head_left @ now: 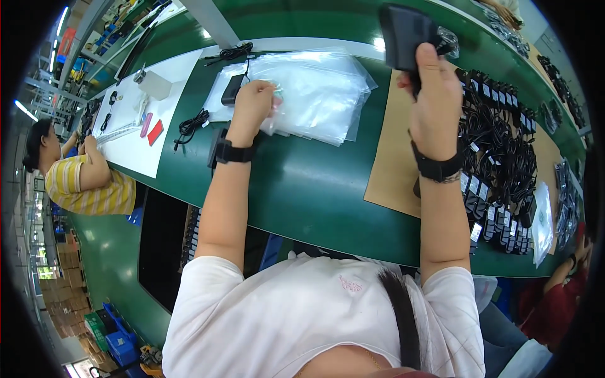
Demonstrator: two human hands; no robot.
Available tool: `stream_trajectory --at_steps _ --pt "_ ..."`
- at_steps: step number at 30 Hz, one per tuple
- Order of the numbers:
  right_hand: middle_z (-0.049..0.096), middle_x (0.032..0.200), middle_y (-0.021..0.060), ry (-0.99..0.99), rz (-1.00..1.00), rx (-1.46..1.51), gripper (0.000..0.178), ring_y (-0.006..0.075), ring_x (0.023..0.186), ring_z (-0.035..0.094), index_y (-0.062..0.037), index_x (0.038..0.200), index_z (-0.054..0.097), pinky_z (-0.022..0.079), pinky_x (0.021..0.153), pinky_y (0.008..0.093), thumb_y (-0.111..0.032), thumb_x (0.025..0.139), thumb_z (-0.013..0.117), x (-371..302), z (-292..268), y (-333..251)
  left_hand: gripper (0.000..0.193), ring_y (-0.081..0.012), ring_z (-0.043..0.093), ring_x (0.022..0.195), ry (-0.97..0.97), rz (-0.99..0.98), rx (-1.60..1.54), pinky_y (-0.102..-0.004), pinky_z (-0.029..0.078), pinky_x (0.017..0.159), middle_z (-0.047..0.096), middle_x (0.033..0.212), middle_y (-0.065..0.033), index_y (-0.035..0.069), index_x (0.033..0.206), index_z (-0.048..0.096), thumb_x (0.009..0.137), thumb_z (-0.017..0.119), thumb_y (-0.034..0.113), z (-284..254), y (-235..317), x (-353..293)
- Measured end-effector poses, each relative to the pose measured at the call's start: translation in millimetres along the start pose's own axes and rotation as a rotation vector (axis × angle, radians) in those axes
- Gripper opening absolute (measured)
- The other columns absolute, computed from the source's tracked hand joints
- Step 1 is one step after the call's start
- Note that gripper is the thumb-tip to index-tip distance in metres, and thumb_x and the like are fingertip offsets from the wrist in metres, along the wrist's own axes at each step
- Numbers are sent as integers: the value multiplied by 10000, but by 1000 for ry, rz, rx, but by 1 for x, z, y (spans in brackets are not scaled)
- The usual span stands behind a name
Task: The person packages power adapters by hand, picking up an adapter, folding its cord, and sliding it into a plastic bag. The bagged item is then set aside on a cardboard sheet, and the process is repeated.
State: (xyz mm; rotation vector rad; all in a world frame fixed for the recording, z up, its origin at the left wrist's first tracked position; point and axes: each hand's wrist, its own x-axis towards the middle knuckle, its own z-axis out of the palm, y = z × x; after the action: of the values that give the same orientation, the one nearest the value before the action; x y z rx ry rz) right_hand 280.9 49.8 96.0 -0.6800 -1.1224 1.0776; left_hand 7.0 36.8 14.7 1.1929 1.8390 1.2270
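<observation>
White shirt [302,309] is nearest. Right hand [438,101] holds a black box [402,38]; left hand [253,104], grip hidden, touches bags [324,85] near the tabletop's [309,189] far edge.

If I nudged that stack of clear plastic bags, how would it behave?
The clear plastic bags would probably flop, since they look thin and filmy. They might slide apart: their glossy edges fan out unevenly. Tipping seems unlikely, as they lie flat.

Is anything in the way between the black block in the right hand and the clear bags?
Nothing visible stands between the black block, held up in the right hand, and the clear bags; flat green tabletop shows in that gap. The left hand is at the bags' left part, farther from the block.
</observation>
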Motion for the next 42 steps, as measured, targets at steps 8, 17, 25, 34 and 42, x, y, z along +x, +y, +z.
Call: stream_trajectory --at_steps 8,17,25,34,42 --pt "522 674 19 -85 435 148 336 95 603 501 -29 829 543 479 639 272 -358 887 512 -30 30 26 319 -271 556 544 45 241 368 -326 435 519 562 581 -142 1 612 528 658 735 239 20 24 -30" --pt "555 759 31 -4 452 93 325 98 618 493 -12 919 545 473 660 279 -334 872 546 -28 31 77 363 -155 461 456 -127 274 133 -286 390 459 496 504 -77 25 557 465 623 768 215 52 29 -48" --pt "553 899 194 -475 -331 -955 424 346 830 542 27 1071 486 437 717 377 -226 770 646 -46 39 69 289 -121 489 458 58 108 -322 -261 380 445 504 496 -58 18 613 520 803 624 210 28 26 -34" --pt "551 683 136 -539 -166 -1001 194 288 577 530 4 898 531 446 549 361 -156 797 573 -46 50 81 172 -314 563 528 100 831 229 -356 436 459 558 580 -143 48 740 558 808 603 200 43 30 -67" --pt "563 796 49 -271 -41 -498 205 132 687 533 2 1001 529 430 609 240 -154 871 509 -46 54 102 118 -282 559 489 141 852 96 -314 429 442 556 584 -127 41 772 545 813 609 132 57 52 -79"
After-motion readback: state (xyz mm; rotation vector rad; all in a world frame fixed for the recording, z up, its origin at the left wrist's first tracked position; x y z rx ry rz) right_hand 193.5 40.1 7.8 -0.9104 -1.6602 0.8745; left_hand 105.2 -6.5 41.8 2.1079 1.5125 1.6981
